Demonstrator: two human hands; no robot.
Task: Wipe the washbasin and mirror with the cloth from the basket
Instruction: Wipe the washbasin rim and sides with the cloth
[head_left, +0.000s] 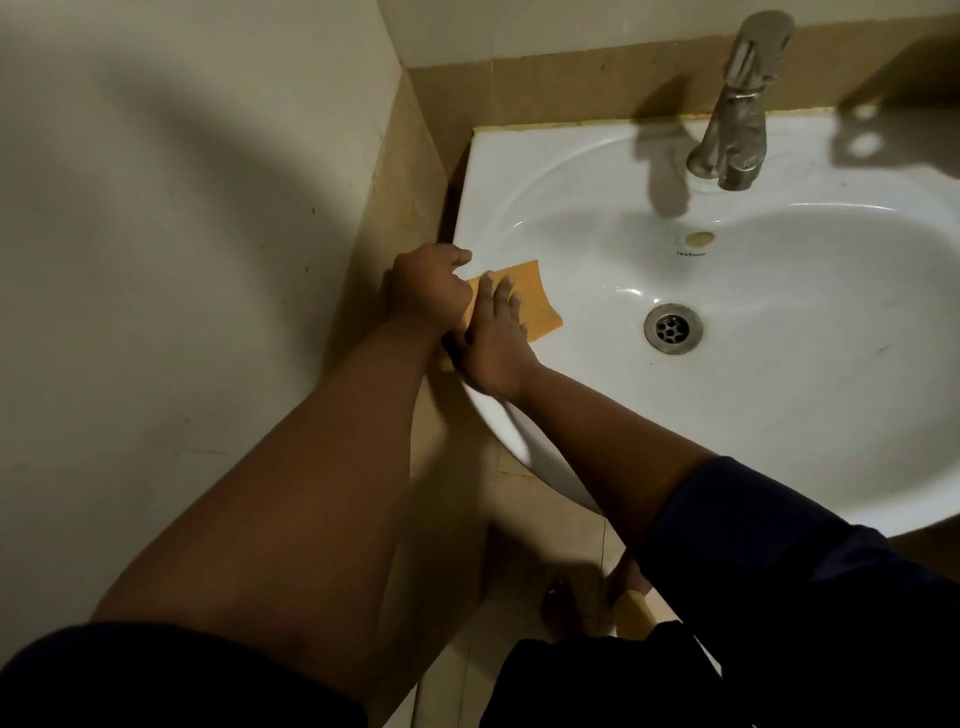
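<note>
Orange cloth (524, 299) draped over the washbasin (779, 415) rim, left of the drain (673, 328) — left hand (428, 288) clutching its edge, right hand (496, 345) pressing flat; soft, light, likely best gripped bunched.

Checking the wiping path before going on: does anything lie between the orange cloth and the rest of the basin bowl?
Nothing visible does. The cloth lies on the washbasin's left rim under the right hand, and the bowl across to the drain is bare. The tap stands on the back rim.
</note>
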